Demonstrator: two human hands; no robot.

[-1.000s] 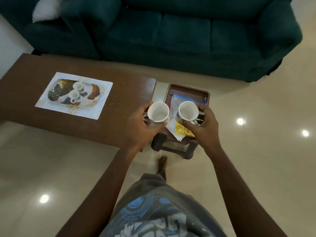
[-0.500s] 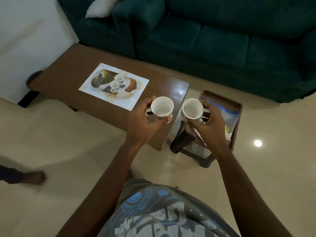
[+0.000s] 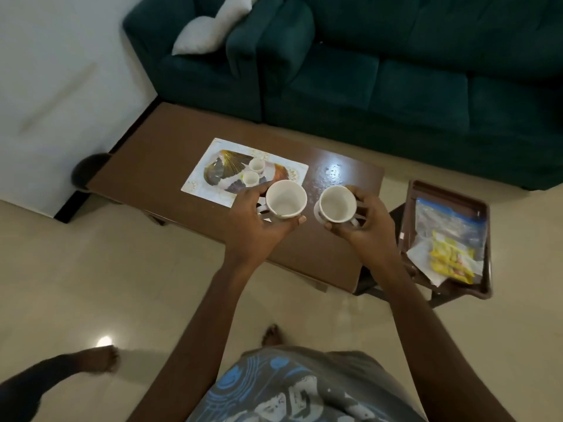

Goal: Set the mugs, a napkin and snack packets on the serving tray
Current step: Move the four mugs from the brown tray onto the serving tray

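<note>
I hold two white mugs upright and empty above the brown coffee table (image 3: 152, 166). My left hand (image 3: 254, 228) grips the left mug (image 3: 285, 198), and my right hand (image 3: 370, 226) grips the right mug (image 3: 338, 205). The left mug hovers at the near right corner of a flat white tray with a printed picture of cups (image 3: 195, 186), which lies on the table. To the right, a brown tray (image 3: 447, 187) rests on a low stool and holds a yellow snack packet (image 3: 451, 261), a white napkin (image 3: 418, 256) and a clear zip bag (image 3: 447, 222).
A dark green sofa (image 3: 396, 74) with a white pillow (image 3: 210, 32) runs behind the table. A white wall stands at the left. Another person's bare foot (image 3: 102, 357) is on the tiled floor at lower left; my own foot (image 3: 272, 335) is near the table.
Both hands have carried the mugs left, away from the brown tray and over the coffee table near the printed tray. The view has swung left, and another person's foot has come closer.
</note>
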